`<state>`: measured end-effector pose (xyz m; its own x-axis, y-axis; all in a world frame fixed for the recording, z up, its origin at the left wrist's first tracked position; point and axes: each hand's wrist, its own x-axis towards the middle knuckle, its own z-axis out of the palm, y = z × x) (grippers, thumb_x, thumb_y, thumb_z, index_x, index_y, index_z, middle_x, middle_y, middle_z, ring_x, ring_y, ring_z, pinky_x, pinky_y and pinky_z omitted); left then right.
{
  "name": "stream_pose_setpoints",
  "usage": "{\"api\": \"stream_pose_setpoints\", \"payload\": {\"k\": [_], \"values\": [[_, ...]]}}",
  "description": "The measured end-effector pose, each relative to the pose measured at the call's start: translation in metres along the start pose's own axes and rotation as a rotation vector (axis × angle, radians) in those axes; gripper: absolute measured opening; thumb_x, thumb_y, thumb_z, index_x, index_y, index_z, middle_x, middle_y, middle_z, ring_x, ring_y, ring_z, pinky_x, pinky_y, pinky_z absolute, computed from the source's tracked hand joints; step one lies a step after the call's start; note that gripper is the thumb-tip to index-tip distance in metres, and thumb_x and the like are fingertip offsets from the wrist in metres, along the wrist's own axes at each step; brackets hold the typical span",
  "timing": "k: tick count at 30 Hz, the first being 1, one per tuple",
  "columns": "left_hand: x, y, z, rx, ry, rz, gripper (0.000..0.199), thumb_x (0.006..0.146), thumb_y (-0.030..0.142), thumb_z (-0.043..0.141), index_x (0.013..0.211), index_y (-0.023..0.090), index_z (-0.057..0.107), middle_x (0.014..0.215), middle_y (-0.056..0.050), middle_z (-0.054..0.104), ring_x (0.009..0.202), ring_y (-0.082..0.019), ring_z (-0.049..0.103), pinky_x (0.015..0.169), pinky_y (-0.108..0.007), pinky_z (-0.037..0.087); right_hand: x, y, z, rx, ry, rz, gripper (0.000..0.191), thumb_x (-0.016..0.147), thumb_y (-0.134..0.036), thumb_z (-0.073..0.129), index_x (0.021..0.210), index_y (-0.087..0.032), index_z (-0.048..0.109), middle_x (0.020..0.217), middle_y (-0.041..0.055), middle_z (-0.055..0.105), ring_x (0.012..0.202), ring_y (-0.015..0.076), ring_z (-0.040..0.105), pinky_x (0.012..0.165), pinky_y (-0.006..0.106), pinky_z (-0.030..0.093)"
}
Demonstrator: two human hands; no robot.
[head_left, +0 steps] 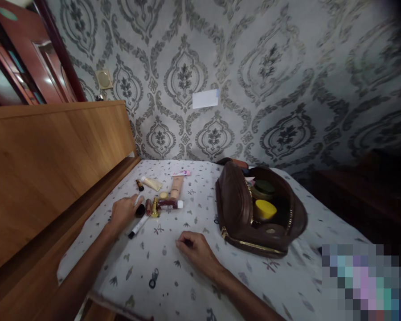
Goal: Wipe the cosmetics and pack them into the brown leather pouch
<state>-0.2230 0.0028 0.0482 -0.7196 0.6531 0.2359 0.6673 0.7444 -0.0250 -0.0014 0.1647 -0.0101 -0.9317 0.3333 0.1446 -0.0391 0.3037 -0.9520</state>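
My left hand (pixel 124 211) is at the left group of cosmetics, its fingers closed around a slim whitish item (pixel 138 199) whose kind I cannot make out. Right beside it are a dark round piece (pixel 140 210) and a white tube with a black cap (pixel 138 226). A small reddish bottle (pixel 149 206), a gold-coloured bottle (pixel 154 207) and a dark red bottle with a white cap (pixel 168 203) lie close by. My right hand (pixel 199 250) rests on the cloth with its fingers loosely curled, and nothing shows in it.
An open brown bag (pixel 234 205) stands at right, holding a yellow-lidded container (pixel 265 209) and a green round one (pixel 264 187). Behind the bottles lie a beige tube (pixel 177 186), a cream tube (pixel 152 183) and a pink-and-white tube (pixel 181 173). A wooden board (pixel 60 151) borders the left side.
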Motion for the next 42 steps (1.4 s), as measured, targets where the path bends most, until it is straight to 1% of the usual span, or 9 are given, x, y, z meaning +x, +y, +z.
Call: {"api": "stream_pose_setpoints", "payload": {"k": [5, 12, 15, 19, 25, 30, 32, 36, 42], "values": [[0.038, 0.018, -0.001, -0.110, 0.009, 0.017, 0.051, 0.101, 0.046, 0.025, 0.108, 0.018, 0.067, 0.097, -0.014, 0.074, 0.094, -0.028, 0.069, 0.076, -0.032, 0.046, -0.001, -0.002, 0.000, -0.006, -0.003, -0.007, 0.017, 0.077, -0.025, 0.054, 0.061, -0.017, 0.056, 0.059, -0.0017, 0.052, 0.060, 0.0131, 0.046, 0.060, 0.025, 0.036], [0.074, 0.056, 0.030, -0.278, -0.102, 0.222, 0.034, 0.095, 0.037, 0.041, 0.109, 0.020, 0.067, 0.108, -0.008, 0.073, 0.104, -0.024, 0.065, 0.087, -0.029, 0.047, -0.001, 0.002, -0.001, -0.027, 0.002, 0.007, 0.014, 0.075, -0.018, 0.054, 0.062, -0.016, 0.059, 0.060, -0.0022, 0.054, 0.061, 0.0117, 0.047, 0.059, 0.022, 0.035], [0.075, 0.056, 0.037, -0.327, -0.133, 0.255, 0.037, 0.093, 0.037, 0.041, 0.114, 0.018, 0.065, 0.114, -0.009, 0.071, 0.107, -0.025, 0.064, 0.089, -0.031, 0.048, -0.001, 0.003, -0.001, -0.023, 0.004, 0.030, 0.014, 0.075, -0.019, 0.055, 0.063, -0.016, 0.059, 0.060, -0.0022, 0.053, 0.061, 0.0118, 0.048, 0.060, 0.022, 0.035], [0.065, 0.047, 0.036, -0.386, -0.166, 0.298, 0.038, 0.089, 0.043, 0.048, 0.114, 0.020, 0.065, 0.118, -0.008, 0.070, 0.109, -0.026, 0.064, 0.091, -0.032, 0.048, -0.001, 0.004, -0.001, -0.011, 0.012, 0.019, 0.014, 0.076, -0.021, 0.055, 0.063, -0.016, 0.059, 0.062, -0.0019, 0.054, 0.063, 0.0123, 0.049, 0.061, 0.023, 0.035], [0.051, 0.043, 0.035, -0.431, -0.153, 0.273, 0.045, 0.085, 0.047, 0.052, 0.121, 0.022, 0.059, 0.125, -0.007, 0.066, 0.117, -0.027, 0.060, 0.097, -0.035, 0.047, 0.001, 0.003, -0.001, -0.008, -0.001, 0.021, 0.015, 0.076, -0.019, 0.055, 0.061, -0.016, 0.057, 0.059, -0.0033, 0.051, 0.060, 0.0116, 0.046, 0.059, 0.022, 0.034], [0.048, 0.039, 0.037, -0.444, -0.177, 0.270, 0.059, 0.081, 0.052, 0.052, 0.129, 0.017, 0.053, 0.141, -0.015, 0.056, 0.132, -0.032, 0.049, 0.108, -0.041, 0.039, -0.003, 0.001, 0.002, -0.028, 0.007, -0.004, 0.013, 0.075, -0.012, 0.058, 0.063, -0.015, 0.061, 0.060, -0.0037, 0.054, 0.060, 0.0102, 0.046, 0.059, 0.021, 0.034], [0.048, 0.039, 0.038, -0.435, -0.201, 0.278, 0.064, 0.080, 0.053, 0.052, 0.130, 0.015, 0.052, 0.140, -0.017, 0.056, 0.130, -0.036, 0.051, 0.105, -0.045, 0.041, -0.004, 0.002, 0.002, -0.044, 0.005, -0.003, 0.012, 0.075, -0.011, 0.060, 0.064, -0.014, 0.063, 0.060, -0.0045, 0.053, 0.059, 0.0092, 0.046, 0.058, 0.020, 0.034], [0.049, 0.044, 0.040, -0.285, -0.173, 0.238, 0.069, 0.083, 0.057, 0.041, 0.135, 0.012, 0.048, 0.135, -0.018, 0.060, 0.125, -0.033, 0.056, 0.098, -0.038, 0.046, -0.005, 0.002, -0.002, -0.065, 0.013, -0.001, 0.010, 0.077, -0.013, 0.063, 0.068, -0.014, 0.066, 0.062, -0.0048, 0.056, 0.059, 0.0083, 0.048, 0.058, 0.018, 0.036], [0.054, 0.051, 0.040, -0.143, -0.105, 0.219, 0.060, 0.092, 0.050, 0.024, 0.125, 0.013, 0.058, 0.109, -0.017, 0.073, 0.103, -0.033, 0.067, 0.081, -0.038, 0.050, -0.006, 0.002, -0.002, -0.158, -0.019, -0.011, 0.008, 0.080, -0.015, 0.067, 0.072, -0.014, 0.067, 0.063, -0.0050, 0.057, 0.060, 0.0080, 0.051, 0.059, 0.017, 0.039]]}}
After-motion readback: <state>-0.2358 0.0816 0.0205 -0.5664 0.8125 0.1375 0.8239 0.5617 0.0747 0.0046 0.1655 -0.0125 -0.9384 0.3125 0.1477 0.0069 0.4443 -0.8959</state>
